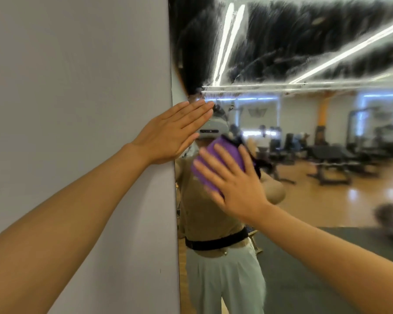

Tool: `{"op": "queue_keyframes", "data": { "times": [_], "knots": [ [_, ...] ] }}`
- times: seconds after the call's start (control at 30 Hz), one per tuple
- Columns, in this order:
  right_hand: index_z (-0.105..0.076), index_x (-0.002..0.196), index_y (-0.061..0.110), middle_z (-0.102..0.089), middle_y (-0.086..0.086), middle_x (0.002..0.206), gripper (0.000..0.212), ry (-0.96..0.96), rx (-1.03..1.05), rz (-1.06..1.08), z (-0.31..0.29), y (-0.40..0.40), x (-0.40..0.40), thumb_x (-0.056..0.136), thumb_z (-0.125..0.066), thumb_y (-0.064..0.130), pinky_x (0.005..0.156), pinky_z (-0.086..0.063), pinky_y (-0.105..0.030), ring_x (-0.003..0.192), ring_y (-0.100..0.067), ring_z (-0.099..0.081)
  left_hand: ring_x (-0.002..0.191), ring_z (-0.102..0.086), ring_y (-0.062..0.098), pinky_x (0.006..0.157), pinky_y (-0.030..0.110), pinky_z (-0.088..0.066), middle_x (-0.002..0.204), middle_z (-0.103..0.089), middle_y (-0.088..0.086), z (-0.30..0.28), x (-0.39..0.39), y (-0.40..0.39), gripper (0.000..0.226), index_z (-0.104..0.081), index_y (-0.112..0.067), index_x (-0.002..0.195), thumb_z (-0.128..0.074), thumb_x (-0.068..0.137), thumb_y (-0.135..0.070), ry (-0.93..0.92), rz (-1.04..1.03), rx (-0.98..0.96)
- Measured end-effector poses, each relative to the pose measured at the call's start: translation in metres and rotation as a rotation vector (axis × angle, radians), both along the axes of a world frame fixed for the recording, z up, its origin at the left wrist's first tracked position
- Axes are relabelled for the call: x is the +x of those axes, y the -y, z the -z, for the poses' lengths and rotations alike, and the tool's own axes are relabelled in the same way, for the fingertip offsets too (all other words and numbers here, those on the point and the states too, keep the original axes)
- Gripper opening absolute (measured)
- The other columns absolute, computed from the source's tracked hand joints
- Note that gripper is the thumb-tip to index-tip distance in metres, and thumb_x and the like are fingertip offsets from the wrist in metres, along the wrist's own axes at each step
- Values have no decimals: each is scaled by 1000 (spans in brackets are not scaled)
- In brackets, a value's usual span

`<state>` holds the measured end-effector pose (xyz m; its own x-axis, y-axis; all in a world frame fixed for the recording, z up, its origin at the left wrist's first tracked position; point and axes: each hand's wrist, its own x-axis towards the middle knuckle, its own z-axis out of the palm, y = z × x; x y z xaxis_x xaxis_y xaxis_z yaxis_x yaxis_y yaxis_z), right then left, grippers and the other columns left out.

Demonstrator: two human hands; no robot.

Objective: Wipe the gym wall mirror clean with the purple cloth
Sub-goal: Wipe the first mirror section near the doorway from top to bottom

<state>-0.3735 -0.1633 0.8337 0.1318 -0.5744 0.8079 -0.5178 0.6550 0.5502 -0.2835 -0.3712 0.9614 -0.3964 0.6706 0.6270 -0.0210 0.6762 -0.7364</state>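
Note:
The gym wall mirror (pixel 304 137) fills the right part of the view, with streaky smears across its upper area. My right hand (pixel 232 180) lies flat with straight, spread fingers on the folded purple cloth (pixel 225 155), pressing it against the glass near the mirror's left edge. My left hand (pixel 173 130) is flat too, fingers straight and together, resting at the mirror's left edge where it meets the grey wall (pixel 77 132). The cloth is partly hidden under my right hand.
The grey wall takes up the whole left side. The mirror reflects a person's torso, benches and weight machines on a wooden floor, a dark mat and ceiling lights.

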Motion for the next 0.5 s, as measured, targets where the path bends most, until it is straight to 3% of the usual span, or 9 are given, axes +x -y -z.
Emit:
{"op": "queue_keyframes", "data": {
  "times": [0.13, 0.23, 0.37, 0.5],
  "knots": [
    [-18, 162, 32, -12, 5, 170, 64, -103, 406, 43, 61, -7, -1, 104, -35, 50, 125, 5, -53, 157, -25, -5, 153, -21, 23, 126, 35, -8, 166, -23, 10, -3, 0, 2, 55, -26, -5, 158, -25, 109, -30, -9, -6, -39],
    [-21, 162, 32, -14, 7, 169, 61, -215, 558, 33, 38, -8, -10, 105, -32, 50, 125, 9, -50, 157, -22, -5, 153, -20, 23, 126, 35, -7, 166, -23, 10, -4, -1, 3, 55, -25, -5, 158, -24, 110, -31, -8, 6, -51],
    [-29, 160, 31, -23, 5, 167, 57, -194, 420, -38, -20, 11, -8, 106, -34, 50, 126, 2, -51, 156, -21, -14, 153, -21, 23, 126, 33, -6, 165, -24, 11, -5, -1, 5, 54, -26, -5, 158, -24, 110, -30, -12, 29, -61],
    [-28, 160, 31, -22, 3, 168, 57, -144, 297, -40, -30, 25, 0, 107, -35, 49, 126, -2, -53, 156, -24, -15, 153, -19, 23, 126, 32, -4, 166, -22, 11, -6, 1, 5, 54, -25, -6, 158, -23, 110, -29, 43, 30, -45]
  ]
}}
